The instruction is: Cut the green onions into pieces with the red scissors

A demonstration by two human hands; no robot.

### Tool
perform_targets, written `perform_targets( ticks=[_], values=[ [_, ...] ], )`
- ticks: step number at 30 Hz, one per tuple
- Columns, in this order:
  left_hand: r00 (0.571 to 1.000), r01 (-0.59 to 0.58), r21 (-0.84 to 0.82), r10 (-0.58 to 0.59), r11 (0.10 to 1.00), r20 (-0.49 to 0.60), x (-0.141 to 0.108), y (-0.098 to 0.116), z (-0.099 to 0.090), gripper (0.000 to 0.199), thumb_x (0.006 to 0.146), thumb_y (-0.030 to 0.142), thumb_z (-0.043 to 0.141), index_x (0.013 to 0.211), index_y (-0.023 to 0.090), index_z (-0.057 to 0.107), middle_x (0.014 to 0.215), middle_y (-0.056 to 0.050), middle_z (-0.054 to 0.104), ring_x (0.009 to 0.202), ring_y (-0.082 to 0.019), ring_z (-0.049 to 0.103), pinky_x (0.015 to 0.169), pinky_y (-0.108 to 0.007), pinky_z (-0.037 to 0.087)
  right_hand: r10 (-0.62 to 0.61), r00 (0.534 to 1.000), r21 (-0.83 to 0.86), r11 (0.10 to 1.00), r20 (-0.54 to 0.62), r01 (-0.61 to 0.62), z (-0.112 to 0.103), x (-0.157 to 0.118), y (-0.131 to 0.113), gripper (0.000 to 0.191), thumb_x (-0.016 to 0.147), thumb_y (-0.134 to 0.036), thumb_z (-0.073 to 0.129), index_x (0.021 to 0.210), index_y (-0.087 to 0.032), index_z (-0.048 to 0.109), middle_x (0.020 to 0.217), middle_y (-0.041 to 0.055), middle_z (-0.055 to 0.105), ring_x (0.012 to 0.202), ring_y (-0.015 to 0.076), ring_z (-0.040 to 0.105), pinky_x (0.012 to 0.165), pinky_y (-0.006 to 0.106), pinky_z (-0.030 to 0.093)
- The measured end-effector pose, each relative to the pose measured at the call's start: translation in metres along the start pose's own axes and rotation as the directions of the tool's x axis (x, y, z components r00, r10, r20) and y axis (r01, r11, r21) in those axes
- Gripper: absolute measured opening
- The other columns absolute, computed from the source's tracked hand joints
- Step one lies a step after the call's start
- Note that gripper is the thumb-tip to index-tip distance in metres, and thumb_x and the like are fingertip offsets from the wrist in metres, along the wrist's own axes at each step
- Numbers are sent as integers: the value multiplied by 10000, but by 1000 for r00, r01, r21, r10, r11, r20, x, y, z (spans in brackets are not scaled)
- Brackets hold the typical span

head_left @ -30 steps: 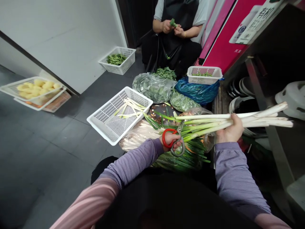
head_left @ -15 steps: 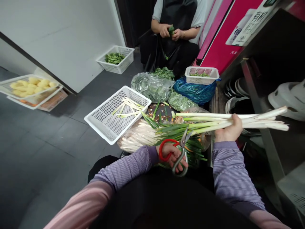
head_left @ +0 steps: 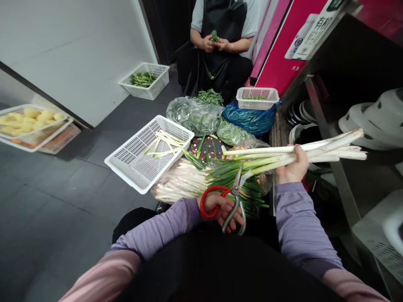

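Observation:
My right hand point(head_left: 292, 167) is closed round several long scallions point(head_left: 327, 152), their white ends pointing right and green parts to the left. In my left hand point(head_left: 218, 207), palm turned up, lies a pair of scissors point(head_left: 235, 189), with one handle red and the other bare metal. Their blades stand slightly apart, close to the green leaves point(head_left: 220, 173) of the bunch. Below and left of the leaves, a clear bag of white-stalked scallions point(head_left: 182, 182) rests. The white basket point(head_left: 126, 175) beside it holds several cut scallion pieces point(head_left: 166, 142).
Opposite me a person point(head_left: 220, 25) holds a green vegetable. Bags of greens point(head_left: 195, 115) and a blue bag point(head_left: 250, 118) topped by a small basket point(head_left: 258, 104) lie between us. A metal shelf point(head_left: 335, 167) runs along the right. Peeled potatoes point(head_left: 31, 119) sit in a basket at left.
The whole view has shifted a little, so most things appear farther left. Both hands keep their hold on the scissors and the scallions, with little other movement.

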State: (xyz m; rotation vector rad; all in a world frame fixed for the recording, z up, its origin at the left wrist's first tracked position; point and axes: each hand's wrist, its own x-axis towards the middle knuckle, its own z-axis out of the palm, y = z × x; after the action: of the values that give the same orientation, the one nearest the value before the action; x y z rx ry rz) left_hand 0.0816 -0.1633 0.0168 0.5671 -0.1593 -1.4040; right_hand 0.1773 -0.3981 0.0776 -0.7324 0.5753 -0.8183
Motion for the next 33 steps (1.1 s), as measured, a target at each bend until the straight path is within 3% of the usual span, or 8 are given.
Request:
perform_targets(
  ticks=[5,12,19,26,30,33],
  values=[
    [999,46,30,-46,998,9,6,5,8,369,606,149,519,937,73,664,872,-154,735,633,-211,682,549,-298,532,-8,1000,-17,1000,5,8,0,-5,-1,71,683,-94,553,743,-129,566,688,-20,570,658,78,573,684,181,537],
    [1000,16,23,-16,1000,17,7,3,9,396,589,145,503,943,69,661,896,-167,733,656,-216,688,557,-299,537,-33,999,-55,998,-8,32,2,-7,-1,62,673,-113,556,731,-137,561,695,-19,571,656,78,573,715,196,545],
    [999,19,30,-18,999,-26,4,3,11,430,568,122,519,974,75,654,850,-152,737,666,-234,697,565,-315,547,-52,999,-11,999,-10,52,1,-3,-3,68,662,-84,561,718,-119,576,663,-15,577,637,87,576,652,196,536],
    [999,23,0,-23,1000,-30,17,10,9,333,599,151,555,904,61,657,843,-160,734,588,-212,671,550,-328,543,-42,998,-18,999,39,43,-3,-7,2,92,649,-114,579,740,-132,574,667,-18,592,650,87,583,714,205,546],
    [989,-40,-8,39,999,-141,31,6,18,203,624,157,564,803,80,620,781,-156,719,596,-205,661,558,-327,543,-55,998,-55,997,29,56,-4,-9,11,84,655,-139,614,733,-128,586,705,-5,604,673,99,592,739,233,560],
    [947,-120,40,126,992,-295,44,-7,30,152,612,131,561,762,103,571,679,-107,688,513,-174,618,495,-298,522,-90,995,-118,990,-51,83,-3,-7,18,89,679,-168,646,734,-138,583,757,-11,594,702,104,602,720,239,572]
  ],
)
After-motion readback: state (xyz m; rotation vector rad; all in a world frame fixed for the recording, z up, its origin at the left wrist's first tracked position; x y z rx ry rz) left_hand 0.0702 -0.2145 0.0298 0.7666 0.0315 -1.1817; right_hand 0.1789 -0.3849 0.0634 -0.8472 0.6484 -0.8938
